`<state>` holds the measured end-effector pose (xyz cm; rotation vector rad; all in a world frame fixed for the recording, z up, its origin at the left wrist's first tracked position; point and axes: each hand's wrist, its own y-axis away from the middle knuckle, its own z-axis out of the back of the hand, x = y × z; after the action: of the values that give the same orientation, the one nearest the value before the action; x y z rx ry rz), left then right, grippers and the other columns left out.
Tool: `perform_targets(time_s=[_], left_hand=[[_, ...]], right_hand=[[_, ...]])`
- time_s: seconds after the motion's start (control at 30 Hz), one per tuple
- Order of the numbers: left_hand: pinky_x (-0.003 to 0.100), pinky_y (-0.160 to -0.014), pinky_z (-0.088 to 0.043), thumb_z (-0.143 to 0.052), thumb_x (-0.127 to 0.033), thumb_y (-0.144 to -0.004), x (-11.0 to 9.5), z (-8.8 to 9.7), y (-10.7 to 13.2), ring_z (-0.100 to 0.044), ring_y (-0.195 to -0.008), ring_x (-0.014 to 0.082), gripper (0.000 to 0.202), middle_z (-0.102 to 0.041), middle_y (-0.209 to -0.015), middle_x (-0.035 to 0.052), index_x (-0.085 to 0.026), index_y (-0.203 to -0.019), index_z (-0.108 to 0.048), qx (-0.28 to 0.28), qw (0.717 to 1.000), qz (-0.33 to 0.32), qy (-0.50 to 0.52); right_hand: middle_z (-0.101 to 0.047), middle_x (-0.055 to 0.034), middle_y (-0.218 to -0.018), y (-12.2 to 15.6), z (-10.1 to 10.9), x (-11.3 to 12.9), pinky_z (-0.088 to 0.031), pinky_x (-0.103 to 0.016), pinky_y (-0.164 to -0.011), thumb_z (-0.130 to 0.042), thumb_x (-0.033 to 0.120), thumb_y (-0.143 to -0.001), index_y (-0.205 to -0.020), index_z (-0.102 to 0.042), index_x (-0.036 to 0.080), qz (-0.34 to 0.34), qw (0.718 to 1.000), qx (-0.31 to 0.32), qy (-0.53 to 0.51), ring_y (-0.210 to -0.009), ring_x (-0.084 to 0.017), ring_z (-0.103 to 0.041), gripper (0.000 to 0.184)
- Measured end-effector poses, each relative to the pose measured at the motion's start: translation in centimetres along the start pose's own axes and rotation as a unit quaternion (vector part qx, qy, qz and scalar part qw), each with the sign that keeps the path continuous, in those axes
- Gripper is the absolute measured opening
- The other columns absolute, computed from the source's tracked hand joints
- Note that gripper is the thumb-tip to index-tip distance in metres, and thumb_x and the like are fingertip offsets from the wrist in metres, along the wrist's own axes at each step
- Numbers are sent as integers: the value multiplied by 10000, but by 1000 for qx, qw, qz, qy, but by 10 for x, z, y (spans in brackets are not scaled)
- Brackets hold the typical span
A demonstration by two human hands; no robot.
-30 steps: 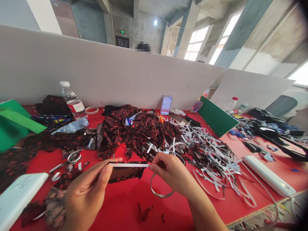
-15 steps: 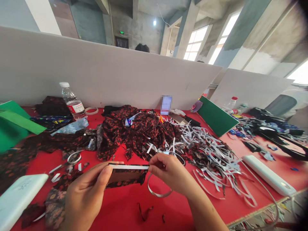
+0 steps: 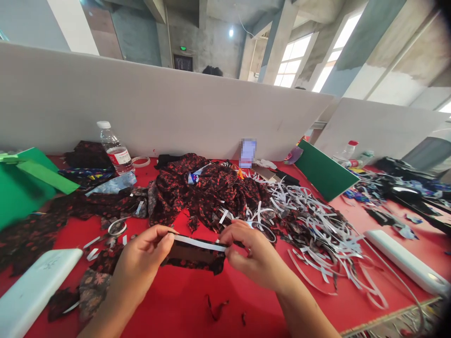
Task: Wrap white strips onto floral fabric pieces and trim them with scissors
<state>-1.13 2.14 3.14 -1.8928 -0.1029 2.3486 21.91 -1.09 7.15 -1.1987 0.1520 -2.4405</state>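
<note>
Held level above the red table is a small rectangular piece of dark floral fabric with a plain brown middle (image 3: 193,256). A strip of white tape (image 3: 195,243) runs along its upper edge. At its left end, my left hand (image 3: 150,253) pinches the edge between thumb and fingers. My right hand (image 3: 252,251) is closed on the upper right corner, by the end of the tape. Beyond the hands lies a heap of black and red floral fabric (image 3: 183,188). Many white strips (image 3: 310,220) are tangled to its right.
A water bottle (image 3: 118,152) and a phone (image 3: 248,152) stand near the white partition (image 3: 176,108). Green boards (image 3: 326,171) lean on the right and left. White oblong devices (image 3: 405,260) flank the work spot. Dark scraps (image 3: 215,307) lie in front.
The view has shifted, so the scene sits slightly further right. The piece's right end has dipped. A loop of white tape that hung below my right hand no longer shows.
</note>
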Motion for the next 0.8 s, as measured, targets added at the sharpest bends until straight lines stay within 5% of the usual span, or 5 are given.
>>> perform_targets(time_s=[0.2,0.4,0.67,0.8], left_hand=[[401,-905,-486,-550,-363,-810,-7,3,-5,-620,-1037,249,267,-697,-1053,81,-217,-1021,-623,32,972,-122,-199],[592,-1075,-194,-569,-299,-793,-9,-10,-1,-511,-1184,280,121,-722,-1006,9,-267,-864,-661,64,895,-280,-341],[489,-1068,-250,-507,-148,-804,-20,-20,5,-619,-907,183,135,-696,-830,-8,-213,-811,-625,192,899,-230,-320],[361,-834,-437,-533,-133,-772,-22,-22,8,-599,-810,188,110,-667,-767,3,-200,-757,-619,210,914,-164,-307]], right_hand=[[-563,25,-665,1,-11,5,-387,-250,-748,-451,-8,-641,-672,-528,195,4,1000,-10,21,-664,-127,-479,220],[-542,30,-634,0,-24,7,-373,-254,-742,-471,5,-622,-659,-534,184,-24,999,-13,16,-671,-131,-494,194],[-569,15,-636,-1,-39,6,-364,-235,-668,-514,28,-599,-602,-531,166,-58,998,0,-1,-664,-136,-500,139],[-555,22,-603,-1,-44,2,-356,-208,-587,-541,58,-626,-617,-583,160,-86,996,19,-12,-622,-124,-495,112]])
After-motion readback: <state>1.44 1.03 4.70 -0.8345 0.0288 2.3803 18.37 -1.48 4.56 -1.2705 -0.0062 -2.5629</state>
